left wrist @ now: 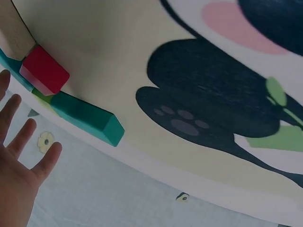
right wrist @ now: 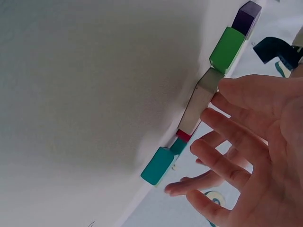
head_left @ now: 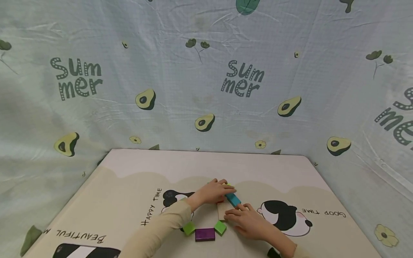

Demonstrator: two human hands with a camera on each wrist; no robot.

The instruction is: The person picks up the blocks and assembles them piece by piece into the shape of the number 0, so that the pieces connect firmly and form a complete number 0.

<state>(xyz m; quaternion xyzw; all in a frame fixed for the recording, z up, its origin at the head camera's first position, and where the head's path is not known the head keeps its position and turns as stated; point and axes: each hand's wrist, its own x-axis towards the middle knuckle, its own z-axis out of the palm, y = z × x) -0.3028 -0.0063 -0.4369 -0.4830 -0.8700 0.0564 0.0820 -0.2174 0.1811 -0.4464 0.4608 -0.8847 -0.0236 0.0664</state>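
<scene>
In the head view my left hand (head_left: pixel 213 192) reaches over the far part of a group of blocks, fingers extended over a blue block (head_left: pixel 233 200). The left wrist view shows its fingers spread, near a red block (left wrist: pixel 45 70) and a teal block (left wrist: pixel 87 118). My right hand (head_left: pixel 247 221) is beside a plain wooden block (head_left: pixel 222 210), one fingertip right at the blue block's near end. Its fingers are loosely spread in the right wrist view, alongside the wooden block (right wrist: pixel 199 101). A yellow-green block (head_left: pixel 229 185) is partly hidden behind the left fingers.
Nearer the body, a purple block (head_left: pixel 204 234) lies between a left green block (head_left: pixel 188 228) and a right green block (head_left: pixel 220 228). All rest on a table (head_left: pixel 129 193) printed with cartoon dogs and lettering. A patterned cloth (head_left: pixel 174 71) hangs behind it.
</scene>
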